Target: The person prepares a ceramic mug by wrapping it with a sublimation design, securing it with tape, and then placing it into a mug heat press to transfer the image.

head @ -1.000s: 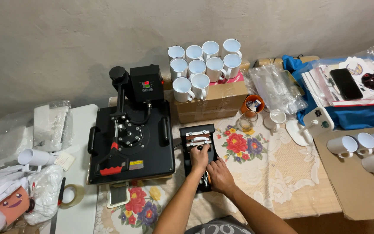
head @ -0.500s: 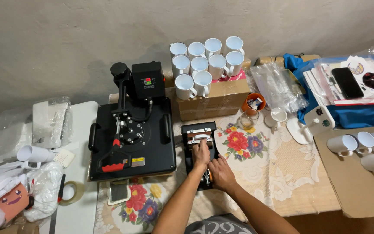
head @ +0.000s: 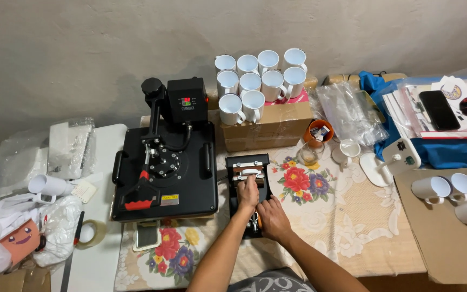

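We see a small mug press (head: pixel 248 178) made of black metal, with a curved grey band and shiny bars on its top, lying on a cloth (head: pixel 347 216) of beige lace with red and blue flowers. It stands just beside the right edge of a big flat heat press (head: pixel 166 173), which is black, square and smooth, with a red grip on its handle. The long axis of the mug press runs from the wall toward us, and its handle end points to our body. Our left hand (head: pixel 247 193) lies palm down on the top of the mug press, the fingers are bent over the curved band and touch it; we cannot tell if they really grip it or only press. Our right hand (head: pixel 272 219) is lower, at the handle end, with fingers curled around the dark handle, so it is closed on this part. Both forearms come up from the bottom edge and meet at the device. Behind it, a brown cardboard box (head: pixel 268 127) carries white glossy mugs (head: pixel 258 81) in rows, round mouths up. More white mugs (head: pixel 460 194) lie on their sides on a cardboard sheet (head: pixel 444 243) at the right. At the left we see crumpled plastic bags (head: pixel 6 162) and a roll of tape (head: pixel 90 233).
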